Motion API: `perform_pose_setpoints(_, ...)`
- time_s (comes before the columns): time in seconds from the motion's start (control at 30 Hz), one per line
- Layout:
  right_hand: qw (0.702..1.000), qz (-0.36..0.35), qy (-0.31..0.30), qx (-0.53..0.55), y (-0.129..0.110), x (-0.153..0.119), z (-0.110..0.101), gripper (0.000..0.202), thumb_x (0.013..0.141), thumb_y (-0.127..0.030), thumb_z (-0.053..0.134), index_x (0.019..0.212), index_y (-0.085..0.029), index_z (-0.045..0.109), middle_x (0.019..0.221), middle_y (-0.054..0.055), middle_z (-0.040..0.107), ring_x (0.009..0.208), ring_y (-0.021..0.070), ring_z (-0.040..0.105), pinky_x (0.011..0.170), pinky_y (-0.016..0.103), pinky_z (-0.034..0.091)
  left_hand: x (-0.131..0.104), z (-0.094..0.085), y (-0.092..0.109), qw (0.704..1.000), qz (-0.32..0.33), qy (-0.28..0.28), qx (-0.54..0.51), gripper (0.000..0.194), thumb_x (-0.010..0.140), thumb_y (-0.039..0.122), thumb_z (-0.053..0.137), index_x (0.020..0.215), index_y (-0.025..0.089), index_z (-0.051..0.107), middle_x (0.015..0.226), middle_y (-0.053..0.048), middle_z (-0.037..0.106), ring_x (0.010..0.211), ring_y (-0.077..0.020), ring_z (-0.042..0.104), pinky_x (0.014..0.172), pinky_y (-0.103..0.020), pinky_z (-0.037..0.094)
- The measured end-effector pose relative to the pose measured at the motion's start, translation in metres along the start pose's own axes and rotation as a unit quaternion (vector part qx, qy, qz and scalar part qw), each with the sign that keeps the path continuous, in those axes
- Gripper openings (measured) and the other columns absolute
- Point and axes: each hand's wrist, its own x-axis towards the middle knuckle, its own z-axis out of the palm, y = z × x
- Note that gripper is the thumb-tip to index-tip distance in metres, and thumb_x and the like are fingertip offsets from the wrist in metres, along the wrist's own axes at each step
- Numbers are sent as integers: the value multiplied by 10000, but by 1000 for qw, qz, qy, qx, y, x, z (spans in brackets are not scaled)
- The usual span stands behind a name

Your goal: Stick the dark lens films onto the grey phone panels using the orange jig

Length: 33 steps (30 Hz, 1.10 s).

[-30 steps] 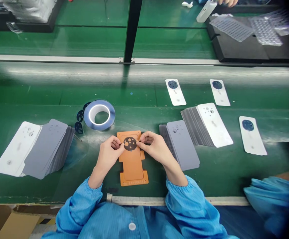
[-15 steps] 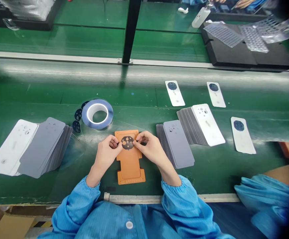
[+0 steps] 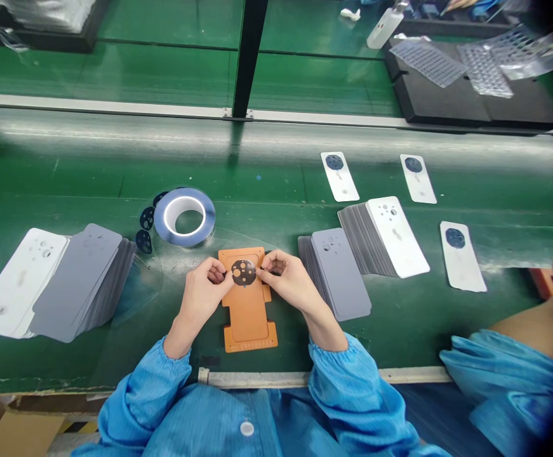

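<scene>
A black round sticker with several holes is over the upper part of an orange fixture plate. My left hand is closed in a pinch at the sticker's left edge. At the right edge, my right hand pinches it too, thumb and forefinger together. Whether the sticker touches the plate everywhere, I cannot tell. Behind the plate and to the left lies a blue tape roll with a white core. More black round stickers show along its left side.
Fanned grey phone-back-shaped sheets and white ones lie left. Grey and white stacks stand right. Beyond are single white panels with dark discs. A co-worker's arm reaches in at the right. A moving-belt-like green surface underlies everything.
My hands stay at the sticker's edges with hardly any movement. The co-worker's arm at the right has come further into view. The white panels at the back right have shifted slightly to the right.
</scene>
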Motion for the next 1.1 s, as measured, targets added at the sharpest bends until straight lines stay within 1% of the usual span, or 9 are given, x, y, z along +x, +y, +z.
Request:
perform_pose_setpoints(0.17, 1000, 0, 16, -22, 0, 0, 1, 162, 751, -265, 722, 776, -216, 570, 786, 7, 644, 722, 170, 605, 698, 314, 505, 0, 0, 2, 1000, -2, -1, -7, 135, 775, 282, 693, 742, 203, 589, 633, 39, 596, 577, -111, 555, 575, -230, 451)
perform_pose_setpoints(0.47, 998, -10, 25, -64, 3, 6, 2, 212, 792, -354, 736, 779, -217, 574, 784, 9, 642, 714, 171, 600, 687, 318, 502, -1, -1, 0, 1000, 0, -6, 8, 132, 775, 288, 686, 751, 205, 586, 650, 37, 602, 587, -113, 552, 594, -242, 454)
perform_pose_setpoints(0.63, 995, -19, 22, -91, -8, -12, -4, 125, 841, -316, 667, 825, -225, 583, 806, 22, 662, 738, 188, 635, 702, 335, 538, 0, -2, 0, 1000, -7, -9, -2, 106, 778, 271, 672, 760, 202, 593, 657, 35, 604, 600, -114, 554, 601, -239, 450)
perform_pose_setpoints(0.73, 973, -84, 72, -204, -28, -28, -33, 102, 917, -319, 606, 954, -236, 653, 886, 59, 690, 816, 224, 662, 772, 387, 561, 1, -2, -1, 1000, -14, -7, 0, 98, 783, 243, 653, 733, 206, 577, 644, 39, 589, 596, -114, 543, 585, -234, 431)
perform_pose_setpoints(0.83, 913, -159, 109, -359, -41, -27, -83, 292, 954, -376, 591, 1201, -245, 670, 1169, 128, 692, 1105, 314, 647, 966, 498, 531, 0, -1, -4, 1000, -2, -3, 12, 69, 798, 226, 640, 767, 208, 581, 649, 43, 572, 599, -118, 546, 588, -233, 436)
perform_pose_setpoints(0.9, 874, -165, 92, -447, -40, -16, -116, 502, 934, -453, 615, 1385, -234, 598, 1400, 167, 596, 1325, 390, 530, 1080, 583, 460, -3, 0, -6, 998, 43, 11, 54, 71, 840, 210, 602, 904, 209, 633, 699, 37, 561, 621, -122, 549, 620, -241, 454)
perform_pose_setpoints(0.97, 851, -146, 53, -501, -31, -3, -141, 584, 930, -512, 605, 1435, -219, 576, 1502, 184, 522, 1395, 426, 469, 1110, 630, 430, -7, 0, -7, 985, 114, 16, 132, 263, 905, 191, 527, 1129, 228, 660, 821, 5, 562, 678, -132, 558, 646, -249, 464)
perform_pose_setpoints(1.03, 841, -130, 20, -524, -22, 7, -154, 578, 941, -529, 586, 1425, -212, 597, 1535, 185, 497, 1403, 427, 470, 1116, 629, 434, -10, 1, -6, 960, 176, -6, 220, 410, 949, 172, 452, 1298, 278, 638, 945, -33, 536, 742, -150, 566, 630, -251, 461)
perform_pose_setpoints(1.1, 841, -128, 9, -525, -17, 11, -156, 555, 946, -524, 588, 1408, -217, 616, 1539, 171, 502, 1395, 410, 489, 1121, 605, 444, -13, 2, -4, 937, 200, -30, 284, 470, 956, 156, 420, 1344, 309, 635, 988, -54, 498, 775, -175, 565, 584, -251, 450)
